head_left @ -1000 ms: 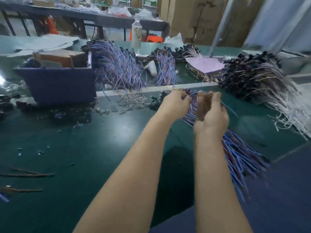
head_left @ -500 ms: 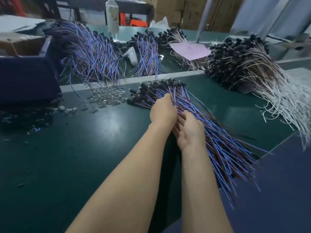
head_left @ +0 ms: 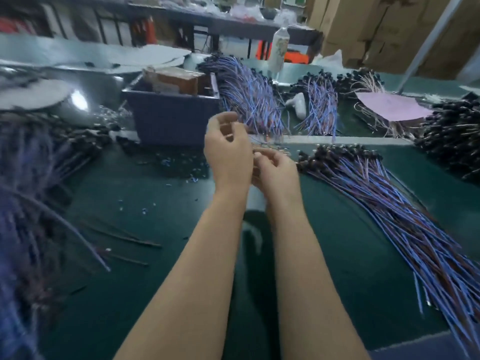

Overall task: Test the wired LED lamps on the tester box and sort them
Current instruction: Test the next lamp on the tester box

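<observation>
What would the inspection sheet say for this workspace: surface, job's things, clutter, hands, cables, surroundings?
Surface: green mat, glossy.
Job's things: wired lamp bundle fanned on the right; more piles behind it; tester box not identified.
Clutter: blue bin holding a brown box; loose small parts before it; pink sheet; bottle.
Hands: left hand and right hand close together above the mat, fingers curled; any hold too blurred to tell.
Cables: loose wires lying on the mat, left.
Surroundings: cardboard boxes, a bench behind.
</observation>
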A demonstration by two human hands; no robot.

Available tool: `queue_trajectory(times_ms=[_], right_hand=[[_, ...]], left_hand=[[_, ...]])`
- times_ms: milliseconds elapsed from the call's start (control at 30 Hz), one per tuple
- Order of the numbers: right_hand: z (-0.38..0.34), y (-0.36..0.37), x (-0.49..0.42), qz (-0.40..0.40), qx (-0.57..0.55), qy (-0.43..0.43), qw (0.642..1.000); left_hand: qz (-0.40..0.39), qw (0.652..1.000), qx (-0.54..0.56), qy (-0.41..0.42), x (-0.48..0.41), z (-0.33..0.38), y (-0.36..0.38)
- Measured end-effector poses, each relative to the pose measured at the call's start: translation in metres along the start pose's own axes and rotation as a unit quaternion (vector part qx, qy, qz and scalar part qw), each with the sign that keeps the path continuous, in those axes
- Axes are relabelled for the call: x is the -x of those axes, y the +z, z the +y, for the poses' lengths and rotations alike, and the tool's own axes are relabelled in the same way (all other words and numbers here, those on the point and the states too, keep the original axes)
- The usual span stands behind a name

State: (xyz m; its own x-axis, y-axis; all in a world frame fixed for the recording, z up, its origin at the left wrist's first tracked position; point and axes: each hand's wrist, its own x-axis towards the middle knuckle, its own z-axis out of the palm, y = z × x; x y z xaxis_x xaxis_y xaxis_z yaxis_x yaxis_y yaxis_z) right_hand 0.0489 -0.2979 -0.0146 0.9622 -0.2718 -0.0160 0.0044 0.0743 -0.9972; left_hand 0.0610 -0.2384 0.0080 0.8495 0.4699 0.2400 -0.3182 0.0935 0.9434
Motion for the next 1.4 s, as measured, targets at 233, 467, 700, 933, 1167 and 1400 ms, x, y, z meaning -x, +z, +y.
queue_trajectory(times_ms=[233,467,700,933,1167,1400], right_hand=[[0.02,0.141,0.04,-0.202,0.191,-0.088,0.957],[0.032,0.235,0.06,-0.287,0.196,-0.02,0.938],[0.047,0.263,0.053,-0.266,0.347,-0.078,0.896],[0.035,0.25,0.044,-0.207,0.196,0.054,0.957],[0.007,0.209,0.033,-0.277,-0.02,0.085,0.957],[-0.033,0.127,0.022,-0.052,-0.158,-0.135,0.977]], left_hand=[[0.215,0.974,0.059,-0.044,-0.057,0.026,-0.137],[0.325,0.937,0.109,-0.061,-0.09,0.038,-0.206],[0.348,0.919,0.163,-0.092,-0.099,0.033,-0.214],[0.348,0.919,0.16,-0.089,-0.101,0.029,-0.214],[0.185,0.976,-0.03,-0.114,-0.1,0.016,-0.204],[-0.188,0.95,-0.249,-0.02,-0.072,0.027,-0.151]])
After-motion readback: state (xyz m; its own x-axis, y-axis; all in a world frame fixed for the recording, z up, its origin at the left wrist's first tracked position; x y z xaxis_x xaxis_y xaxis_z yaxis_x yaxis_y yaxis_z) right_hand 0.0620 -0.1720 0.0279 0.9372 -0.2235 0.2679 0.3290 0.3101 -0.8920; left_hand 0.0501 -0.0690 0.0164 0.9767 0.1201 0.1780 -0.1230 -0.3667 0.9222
